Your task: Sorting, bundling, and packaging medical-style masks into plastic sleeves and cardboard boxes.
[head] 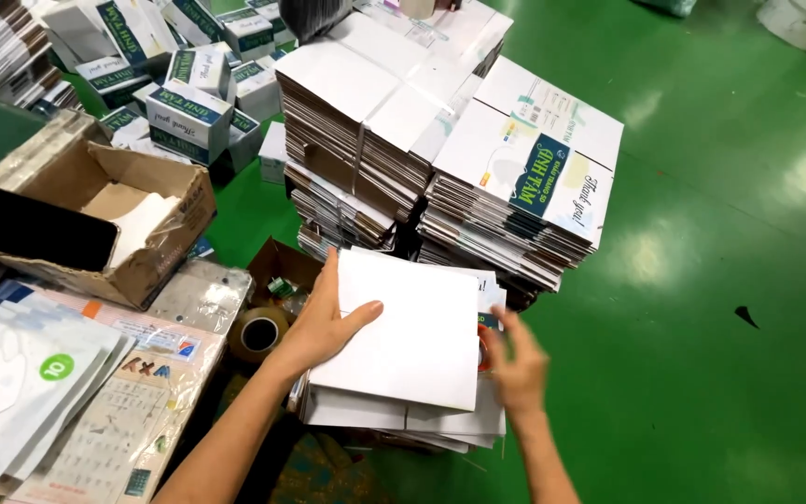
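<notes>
White flat carton (403,331) lies under left hand (324,322)'s open grip; right hand (518,366) open.

My right hand (518,369) is blurred, so I cannot tell its grip. The white bags (11,373) at lower left are cut by the edge. A dark object (314,14) at top is cropped.

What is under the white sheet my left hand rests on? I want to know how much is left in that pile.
Under the white sheet that the left hand presses lies a low pile of flat white cartons; only edges show. The count and floor beneath are hidden.
</notes>
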